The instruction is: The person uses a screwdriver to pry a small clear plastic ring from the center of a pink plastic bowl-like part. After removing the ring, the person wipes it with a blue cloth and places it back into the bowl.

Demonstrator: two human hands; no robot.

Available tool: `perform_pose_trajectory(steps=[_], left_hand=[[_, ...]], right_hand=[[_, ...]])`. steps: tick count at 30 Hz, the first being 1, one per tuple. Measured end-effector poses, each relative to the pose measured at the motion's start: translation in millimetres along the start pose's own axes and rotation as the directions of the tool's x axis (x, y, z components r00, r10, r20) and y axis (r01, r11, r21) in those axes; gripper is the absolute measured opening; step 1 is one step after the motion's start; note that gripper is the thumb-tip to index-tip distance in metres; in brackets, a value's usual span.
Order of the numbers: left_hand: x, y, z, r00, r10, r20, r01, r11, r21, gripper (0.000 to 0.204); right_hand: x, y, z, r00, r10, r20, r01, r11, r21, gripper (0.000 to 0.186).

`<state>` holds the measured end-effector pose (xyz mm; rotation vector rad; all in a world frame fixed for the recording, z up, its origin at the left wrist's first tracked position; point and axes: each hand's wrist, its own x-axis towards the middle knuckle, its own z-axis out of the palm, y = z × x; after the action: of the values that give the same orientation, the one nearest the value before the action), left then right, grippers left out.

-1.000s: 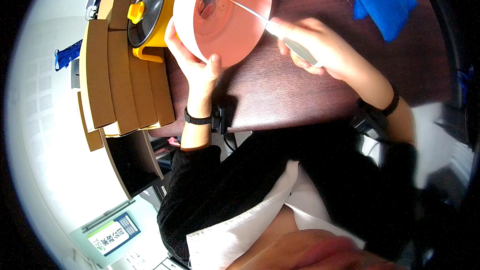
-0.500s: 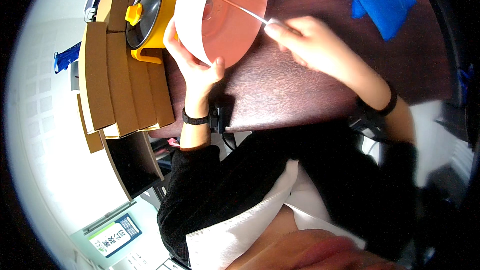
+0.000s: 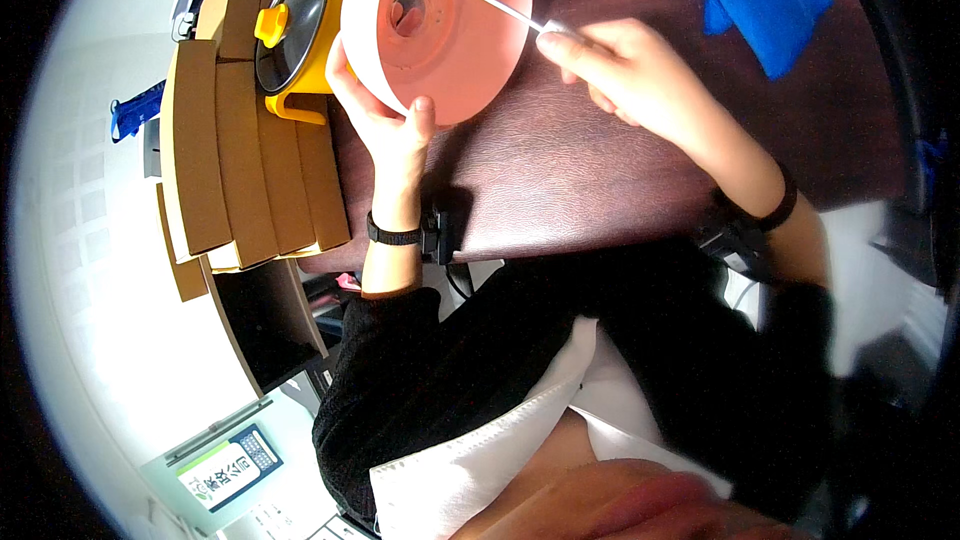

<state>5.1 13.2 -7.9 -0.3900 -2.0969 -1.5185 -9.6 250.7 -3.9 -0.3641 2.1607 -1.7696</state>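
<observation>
My left hand [image 3: 385,125] grips the rim and side of a deep round pink bowl [image 3: 460,60] from the lower left, its thumb on the near edge. The bowl is tipped so its pink inside faces me, with a round, clear-looking part [image 3: 408,14] and small dark marks at its centre. Closed around the pale handle end of a thin rod [image 3: 490,2], my right hand [image 3: 625,65] is at the bowl's right. Its darker tip points at the inner base near a dark mark. I cannot tell whether it touches, nor the rod's exact kind.
Left of the bowl stands a yellow pot [image 3: 315,70] with a dark glass lid. Beside it are brown cardboard boxes [image 3: 255,160]. A blue cloth [image 3: 755,0] lies at the far right of the dark wood-look table [image 3: 590,175]. A small black object [image 3: 445,235] sits at the near edge.
The bowl has shifted slightly left and up and turned, showing more of its inner base. My left hand moved with it. My right hand rose slightly and the rod's tip sits higher.
</observation>
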Motion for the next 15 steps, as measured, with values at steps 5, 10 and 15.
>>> perform_pose_trajectory(steps=[5,10,15], left_hand=[[0,5,3,1.0,0.012,0.016,-0.012,1.0,-0.019,0.098],[-3,2,0,1.0,0.006,0.016,-0.006,1.0,-0.021,0.099],[-2,3,0,1.0,0.0,0.011,0.001,1.0,-0.024,0.1]], right_hand=[[-3,-5,3,0.975,0.142,0.169,-0.173,0.968,0.184,0.052],[-3,-5,4,0.975,0.141,0.173,-0.172,0.968,0.181,0.053],[-3,-4,4,0.978,0.133,0.163,-0.165,0.965,0.202,0.054]])
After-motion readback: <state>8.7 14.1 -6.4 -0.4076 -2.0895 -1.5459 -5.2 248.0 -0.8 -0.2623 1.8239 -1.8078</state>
